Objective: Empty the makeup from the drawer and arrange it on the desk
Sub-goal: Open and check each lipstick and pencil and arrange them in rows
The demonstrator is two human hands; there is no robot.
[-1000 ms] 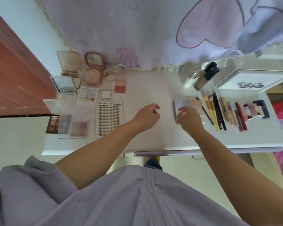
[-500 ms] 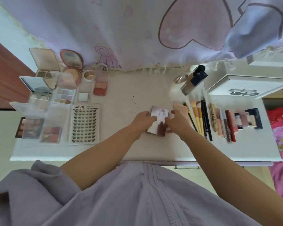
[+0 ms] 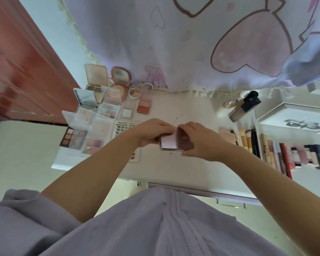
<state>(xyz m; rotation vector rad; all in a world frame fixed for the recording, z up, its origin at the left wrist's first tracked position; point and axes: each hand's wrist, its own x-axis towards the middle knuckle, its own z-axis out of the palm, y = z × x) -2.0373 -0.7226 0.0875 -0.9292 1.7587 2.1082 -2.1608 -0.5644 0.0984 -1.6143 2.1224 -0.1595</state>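
Both hands, left (image 3: 151, 133) and right (image 3: 198, 139), each keep a curled grip on the small palette (image 3: 171, 143) over the white surface (image 3: 183, 163), brushes (image 3: 248, 139) at three o'clock.

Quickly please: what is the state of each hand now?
Left hand: holding the small palette.
Right hand: holding the same palette.

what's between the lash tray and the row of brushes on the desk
In the head view, both hands sit there, left hand and right hand, gripping a small palette between lash tray and brushes. A peach item lies beside the brushes.
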